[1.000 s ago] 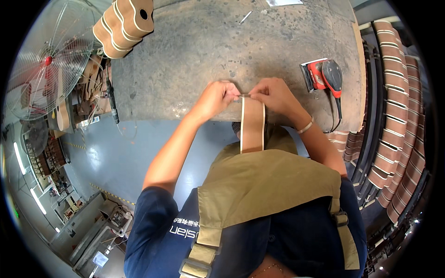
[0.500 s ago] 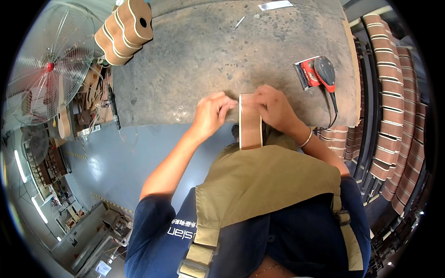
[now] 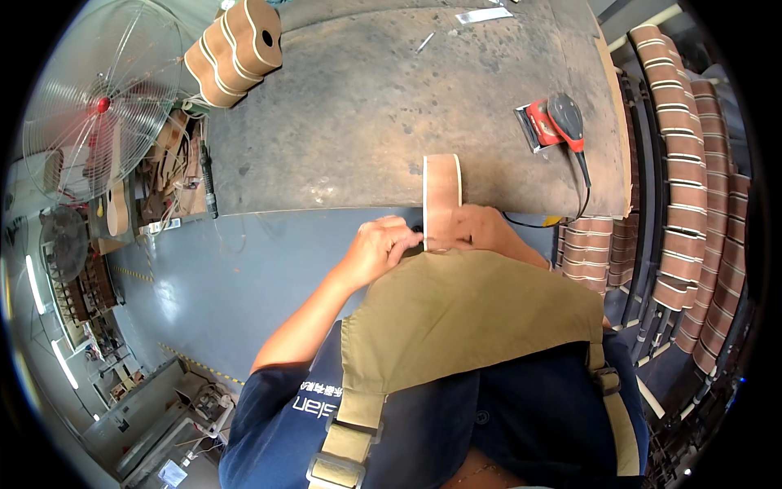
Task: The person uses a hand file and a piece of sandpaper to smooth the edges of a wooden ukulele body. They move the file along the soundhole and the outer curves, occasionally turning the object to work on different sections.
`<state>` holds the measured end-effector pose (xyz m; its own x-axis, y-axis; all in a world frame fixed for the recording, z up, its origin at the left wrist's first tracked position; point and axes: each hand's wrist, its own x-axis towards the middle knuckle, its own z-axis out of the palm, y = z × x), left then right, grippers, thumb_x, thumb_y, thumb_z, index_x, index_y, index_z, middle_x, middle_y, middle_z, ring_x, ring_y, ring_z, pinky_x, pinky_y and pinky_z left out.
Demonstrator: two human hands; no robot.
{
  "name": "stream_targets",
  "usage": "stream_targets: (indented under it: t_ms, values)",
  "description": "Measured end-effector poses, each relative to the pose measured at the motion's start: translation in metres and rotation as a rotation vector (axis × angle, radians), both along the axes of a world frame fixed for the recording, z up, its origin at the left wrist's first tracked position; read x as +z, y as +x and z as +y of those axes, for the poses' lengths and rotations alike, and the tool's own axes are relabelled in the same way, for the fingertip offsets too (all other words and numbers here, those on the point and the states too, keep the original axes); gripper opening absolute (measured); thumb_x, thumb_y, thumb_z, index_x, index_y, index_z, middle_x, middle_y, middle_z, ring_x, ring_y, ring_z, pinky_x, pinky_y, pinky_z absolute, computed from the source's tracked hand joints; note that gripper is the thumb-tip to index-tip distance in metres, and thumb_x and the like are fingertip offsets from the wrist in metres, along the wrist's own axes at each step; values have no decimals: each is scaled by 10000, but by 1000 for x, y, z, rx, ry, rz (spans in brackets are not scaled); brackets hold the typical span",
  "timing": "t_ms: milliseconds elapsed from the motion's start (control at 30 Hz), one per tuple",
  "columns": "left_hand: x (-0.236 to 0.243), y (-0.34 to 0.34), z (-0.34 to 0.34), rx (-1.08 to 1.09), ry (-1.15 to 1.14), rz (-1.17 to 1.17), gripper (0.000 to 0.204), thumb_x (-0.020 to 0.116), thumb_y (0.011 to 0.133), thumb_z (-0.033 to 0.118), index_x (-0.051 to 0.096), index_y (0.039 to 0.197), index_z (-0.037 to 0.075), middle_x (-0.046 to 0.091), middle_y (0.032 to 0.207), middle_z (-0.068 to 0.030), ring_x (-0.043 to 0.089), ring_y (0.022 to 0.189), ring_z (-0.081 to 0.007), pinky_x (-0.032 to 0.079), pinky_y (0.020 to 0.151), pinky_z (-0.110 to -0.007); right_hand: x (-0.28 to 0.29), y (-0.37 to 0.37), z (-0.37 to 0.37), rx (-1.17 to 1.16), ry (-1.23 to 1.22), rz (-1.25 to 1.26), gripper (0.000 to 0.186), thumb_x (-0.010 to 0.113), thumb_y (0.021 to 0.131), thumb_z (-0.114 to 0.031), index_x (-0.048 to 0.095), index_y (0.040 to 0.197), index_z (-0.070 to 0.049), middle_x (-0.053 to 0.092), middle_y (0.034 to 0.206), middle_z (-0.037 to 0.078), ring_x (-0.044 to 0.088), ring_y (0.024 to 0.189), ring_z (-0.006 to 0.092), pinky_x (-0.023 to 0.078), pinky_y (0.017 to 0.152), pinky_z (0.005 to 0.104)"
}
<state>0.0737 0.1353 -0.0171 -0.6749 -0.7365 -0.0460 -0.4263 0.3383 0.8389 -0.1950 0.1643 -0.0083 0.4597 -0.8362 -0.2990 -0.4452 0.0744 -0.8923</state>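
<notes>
Wood workpiece: small guitar body (image 3: 442, 196), brown side with pale binding, stands on edge at the near rim of the surface (image 3: 366, 122).
Left hand (image 3: 376, 248): grip closed, fingertips pinching the body's lower left edge.
Right hand (image 3: 489, 232): grip wrapped on the body's lower right side.
Sander: red and black sander (image 3: 554, 121) rests on the surface, right of the body, apart.
Stack: finished guitar bodies (image 3: 236, 49) at the far left corner.

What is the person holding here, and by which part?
A small wooden instrument body, seen edge-on. Both hands grip its near end at the bench edge: the left hand on its left side, the right hand on its right.
</notes>
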Motion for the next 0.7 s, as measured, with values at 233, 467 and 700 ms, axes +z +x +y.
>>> stream_targets:
  t_ms: [233,467,700]
  values:
    - [10,-20,-42,185,-160,64,207,714,854,-40,805,999,77,678,824,-121,681,766,-318,542,671,-392,-3,-3,-36,-175,-612,35,94,765,876,-96,811,954,-69,636,823,118,617,797,332,497,707,420]
    - [-31,-36,-88,288,-405,72,242,720,840,-52,813,989,115,603,750,-102,607,718,-305,491,638,-407,-17,2,-84,-210,-742,109,168,698,894,-38,798,1029,-56,656,885,119,615,866,334,516,770,424]
    - [-35,-25,-26,270,-480,44,212,744,846,-56,807,972,102,576,726,-88,570,688,-296,479,625,-404,-29,4,-33,-146,-705,109,192,719,850,-21,805,1019,-45,680,902,115,639,876,319,531,737,413]
